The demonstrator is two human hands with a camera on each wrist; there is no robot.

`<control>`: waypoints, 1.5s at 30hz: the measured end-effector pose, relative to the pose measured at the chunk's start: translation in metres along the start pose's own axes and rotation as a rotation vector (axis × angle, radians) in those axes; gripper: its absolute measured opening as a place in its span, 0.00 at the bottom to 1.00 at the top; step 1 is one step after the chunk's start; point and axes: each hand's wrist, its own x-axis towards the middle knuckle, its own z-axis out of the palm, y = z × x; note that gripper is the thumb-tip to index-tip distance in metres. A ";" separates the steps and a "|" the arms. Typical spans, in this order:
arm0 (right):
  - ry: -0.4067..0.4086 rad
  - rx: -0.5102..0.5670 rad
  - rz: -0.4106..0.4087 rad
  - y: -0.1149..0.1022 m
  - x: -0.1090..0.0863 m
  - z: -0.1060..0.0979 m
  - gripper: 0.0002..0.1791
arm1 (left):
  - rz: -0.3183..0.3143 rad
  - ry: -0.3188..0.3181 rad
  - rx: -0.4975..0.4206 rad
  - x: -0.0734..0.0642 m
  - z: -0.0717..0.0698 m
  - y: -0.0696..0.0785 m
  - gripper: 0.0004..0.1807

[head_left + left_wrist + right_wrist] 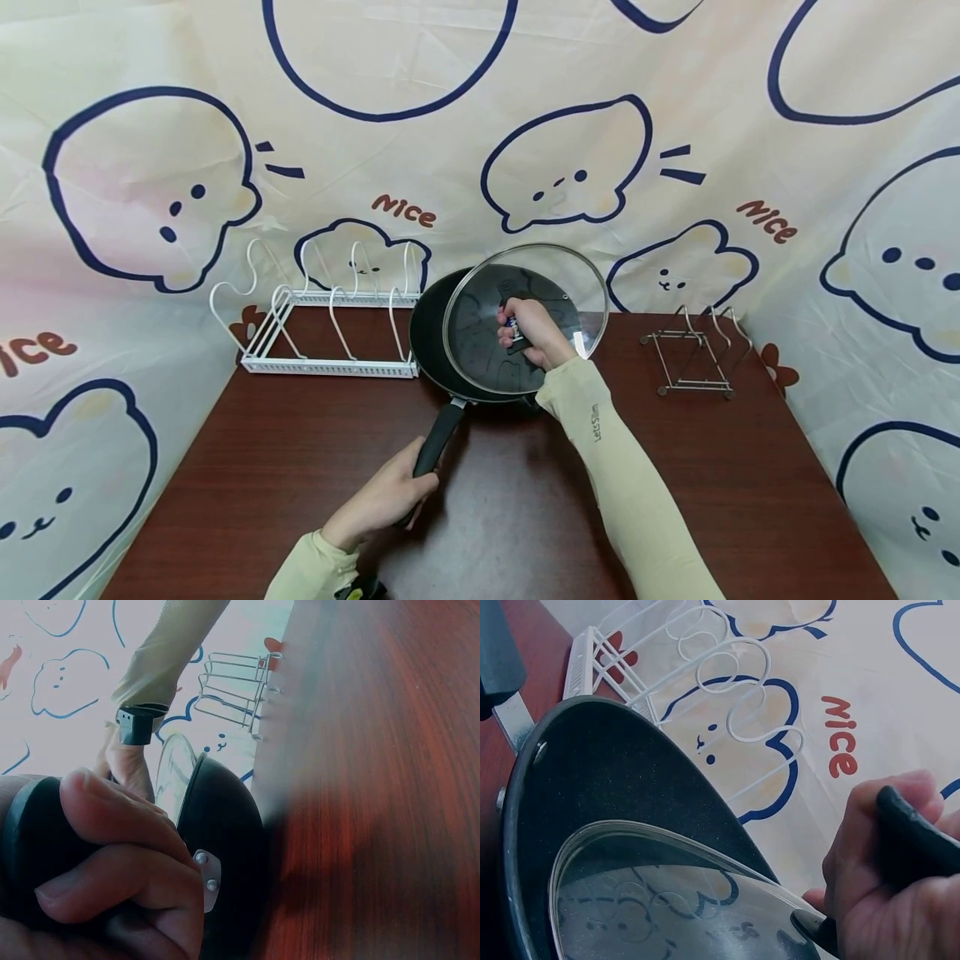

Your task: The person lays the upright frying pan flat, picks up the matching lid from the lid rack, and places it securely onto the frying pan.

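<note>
A dark frying pan (pixel 435 321) is raised off the table near its back edge, its underside showing in the left wrist view. My left hand (pixel 386 500) grips the pan's black handle (pixel 441 437), with the fingers (pixel 127 877) curled round it. A glass lid (pixel 480 333) with a metal rim overlaps the right part of the pan and leaves the pan's left side uncovered. My right hand (pixel 534 332) holds the lid by its black knob (pixel 915 840). Part of the pan's inside shows through the glass.
Left of the pan stands a white wire rack (pixel 330 367) with curved dividers. A smaller metal rack (pixel 693 385) is at the back right of the brown table (pixel 480 533). A printed cloth (pixel 420 167) hangs behind.
</note>
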 end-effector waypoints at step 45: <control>-0.027 -0.060 0.013 0.002 0.001 0.003 0.05 | 0.014 -0.002 0.005 0.000 0.000 0.001 0.08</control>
